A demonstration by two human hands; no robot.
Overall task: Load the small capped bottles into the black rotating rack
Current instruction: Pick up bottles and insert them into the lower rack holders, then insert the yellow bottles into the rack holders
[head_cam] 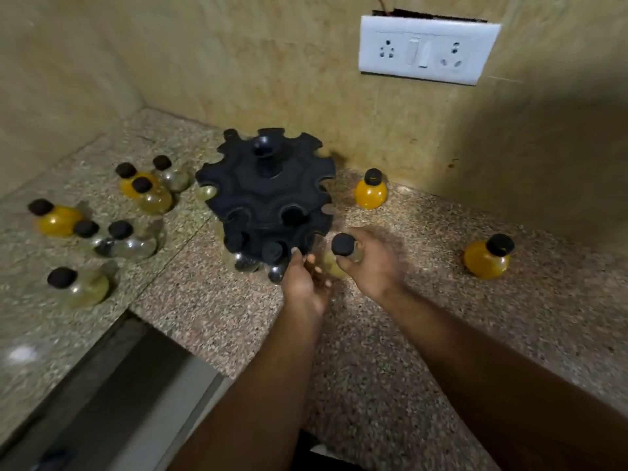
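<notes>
The black rotating rack (pixel 268 188) stands on the granite counter near the back wall. Its lower tier holds a few capped bottles (pixel 272 253) at the front. My right hand (pixel 370 263) grips a pale bottle by its neck just under the black cap (pixel 343 244), right of the rack's lower tier. My left hand (pixel 304 280) reaches to the rack's lower front edge, thumb against it; motion blur hides its fingers. Several loose bottles, yellow and clear, stand left of the rack (pixel 146 192). Two yellow bottles stand on the right (pixel 371 191) (pixel 488 258).
A white switch and socket plate (pixel 424 49) is on the wall above. The counter's front edge (pixel 142 311) drops off at the lower left. The tiled walls meet in a corner behind the rack.
</notes>
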